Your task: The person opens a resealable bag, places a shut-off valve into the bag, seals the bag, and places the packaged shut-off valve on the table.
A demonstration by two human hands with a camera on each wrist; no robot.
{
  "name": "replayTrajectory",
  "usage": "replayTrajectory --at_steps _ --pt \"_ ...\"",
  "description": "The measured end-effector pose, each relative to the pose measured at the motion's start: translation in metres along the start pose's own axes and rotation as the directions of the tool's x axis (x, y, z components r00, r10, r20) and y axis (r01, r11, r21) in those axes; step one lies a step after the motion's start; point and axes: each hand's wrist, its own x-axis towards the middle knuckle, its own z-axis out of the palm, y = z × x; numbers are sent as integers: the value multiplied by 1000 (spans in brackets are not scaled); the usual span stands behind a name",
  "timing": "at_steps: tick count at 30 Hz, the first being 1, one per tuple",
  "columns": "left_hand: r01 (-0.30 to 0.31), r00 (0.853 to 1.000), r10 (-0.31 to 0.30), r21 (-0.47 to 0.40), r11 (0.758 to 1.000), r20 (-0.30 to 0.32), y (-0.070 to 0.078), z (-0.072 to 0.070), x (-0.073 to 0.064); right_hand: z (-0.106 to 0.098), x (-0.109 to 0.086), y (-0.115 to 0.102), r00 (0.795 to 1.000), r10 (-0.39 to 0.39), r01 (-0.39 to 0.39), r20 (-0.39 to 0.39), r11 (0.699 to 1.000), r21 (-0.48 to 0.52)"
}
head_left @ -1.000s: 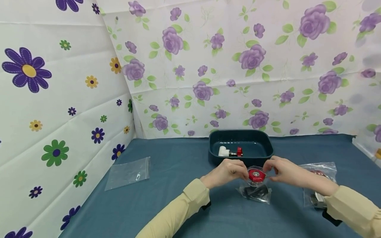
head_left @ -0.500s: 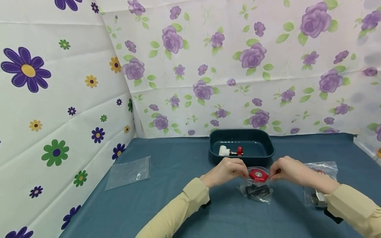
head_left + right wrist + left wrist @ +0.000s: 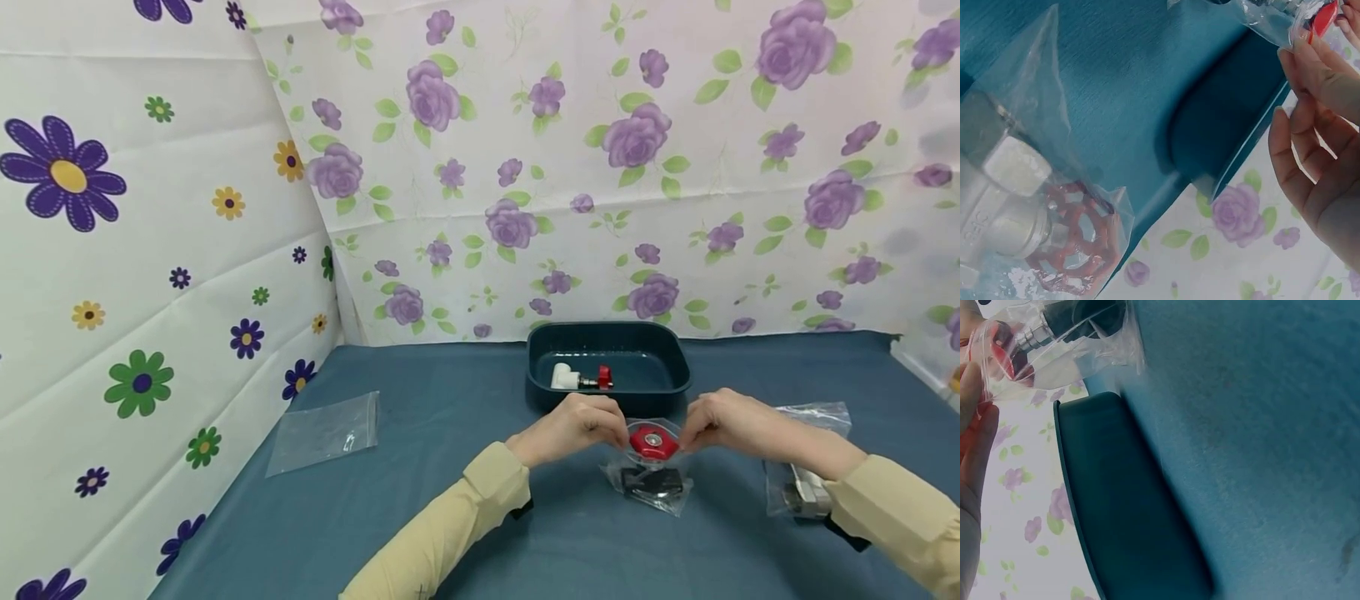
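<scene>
A clear plastic bag [image 3: 678, 502] hangs upright between my two hands, close over the table. Inside it is a valve with a red handle [image 3: 653, 442] at the top and a black body [image 3: 651, 481] below. My left hand [image 3: 573, 429] pinches the bag's upper left edge between thumb and fingers. At the upper right edge, my right hand [image 3: 738, 429] pinches the film. The left wrist view shows a threaded metal neck [image 3: 1035, 337] between the red and black parts. In the right wrist view, the other fingers [image 3: 1285, 140] of my right hand curl loosely below the pinch.
Behind the hands stands a dark teal tray [image 3: 538, 392] holding a white elbow valve [image 3: 566, 377] with a red handle. A flat clear bag [image 3: 322, 437] lies at left. Beneath my right forearm lies another bag [image 3: 825, 417], containing a white valve [image 3: 1010, 181] with a red wheel.
My right hand has shifted to the right, its thumb and fingers drawing together on the bag's edge. The bag's top is spread wider and the red handle sits slightly farther right. The left hand barely moves.
</scene>
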Motion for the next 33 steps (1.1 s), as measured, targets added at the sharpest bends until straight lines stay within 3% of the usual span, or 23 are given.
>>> replayTrajectory --at_steps 8,10,17,19,23,28,33 --pt "8 1000 -6 -115 993 18 0 0 2 2 2 5 994 -109 108 -7 991 -84" --pt "8 1000 -6 -102 995 22 0 0 2 3 2 5 993 -117 115 -15 988 -102" --pt "73 990 -74 12 997 119 -32 15 -4 5 1 3 995 -95 94 -15 994 -54" --pt "78 989 -81 23 997 128 -31 15 -4 6 2 3 995 -97 97 -17 995 -21" --pt "75 990 -77 26 997 121 -30 15 -4 6 2 4 998 -64 64 -17 998 19" --pt "65 995 -64 -16 998 72 -28 14 -6 3 1 5 996 -67 65 -57 997 -39" --pt "30 999 -29 -40 999 21 -14 6 -4 -1 1 4 993 -81 76 -84 995 -62"
